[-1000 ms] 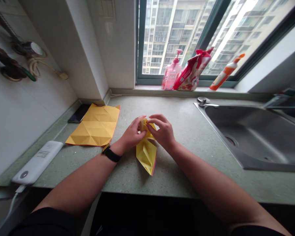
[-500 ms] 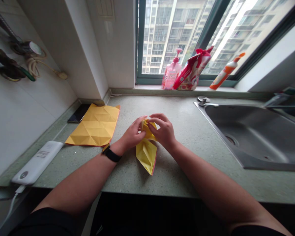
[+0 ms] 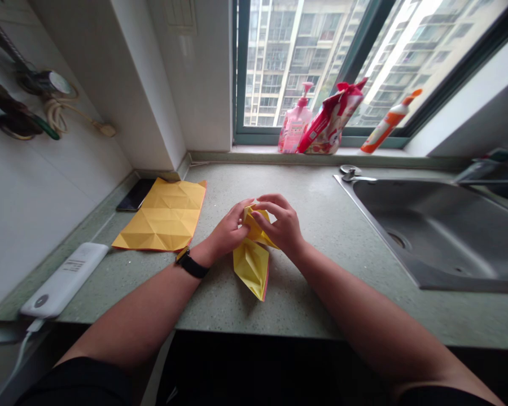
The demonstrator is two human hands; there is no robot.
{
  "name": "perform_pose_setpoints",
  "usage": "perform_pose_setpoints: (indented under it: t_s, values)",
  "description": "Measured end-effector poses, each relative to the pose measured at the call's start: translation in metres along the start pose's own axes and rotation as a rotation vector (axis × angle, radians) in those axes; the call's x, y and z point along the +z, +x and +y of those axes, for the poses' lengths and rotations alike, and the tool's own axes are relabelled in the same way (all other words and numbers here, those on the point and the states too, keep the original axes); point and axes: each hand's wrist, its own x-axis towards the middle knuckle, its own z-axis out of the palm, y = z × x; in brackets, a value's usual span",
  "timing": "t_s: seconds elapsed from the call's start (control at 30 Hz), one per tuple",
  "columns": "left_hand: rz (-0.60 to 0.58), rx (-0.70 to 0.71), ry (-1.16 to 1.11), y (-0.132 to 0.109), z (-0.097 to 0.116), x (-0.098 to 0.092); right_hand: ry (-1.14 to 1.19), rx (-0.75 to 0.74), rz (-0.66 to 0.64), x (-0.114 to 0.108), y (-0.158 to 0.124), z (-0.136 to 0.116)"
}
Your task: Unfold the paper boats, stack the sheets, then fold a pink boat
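The folded yellow paper (image 3: 251,268) lies under the hands on the surface (image 3: 317,225), its long axis running from the fingers (image 3: 271,204) back toward the person, with the lower point leaning slightly right. Its upper end sits between the left hand (image 3: 227,231) and right hand (image 3: 281,225), about equally near, and both sets of fingers are closed on it from either side, gripping the folds. Further left lies a creased yellow sheet (image 3: 161,217), with a phone (image 3: 135,194) at its far corner and a power bank (image 3: 63,279) nearer the wall. A steel sink (image 3: 432,225) sits to the right.
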Motion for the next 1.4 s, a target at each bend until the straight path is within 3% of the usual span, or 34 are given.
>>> perform_pose_setpoints:
  t_s: [0.6,0.87,1.03,1.17,1.3,1.4]
  values:
    - [-0.021,-0.013,-0.060,0.002,0.000,0.000,0.013,0.080,-0.021,0.002,-0.001,0.003]
    - [0.073,-0.107,-0.130,0.012,-0.001,-0.002,0.066,0.155,0.043,-0.006,0.017,-0.003]
    - [0.201,-0.132,-0.038,0.035,0.009,-0.025,0.289,0.219,-0.016,-0.017,0.049,-0.005]
    - [0.313,-0.144,0.082,0.051,0.014,-0.044,0.468,0.297,-0.061,-0.012,0.076,-0.001]
    - [0.416,-0.228,0.098,0.048,0.007,-0.050,0.698,0.440,-0.129,-0.001,0.088,0.007]
    - [0.378,-0.320,0.125,0.038,-0.002,-0.049,0.853,0.550,-0.144,0.006,0.087,0.019]
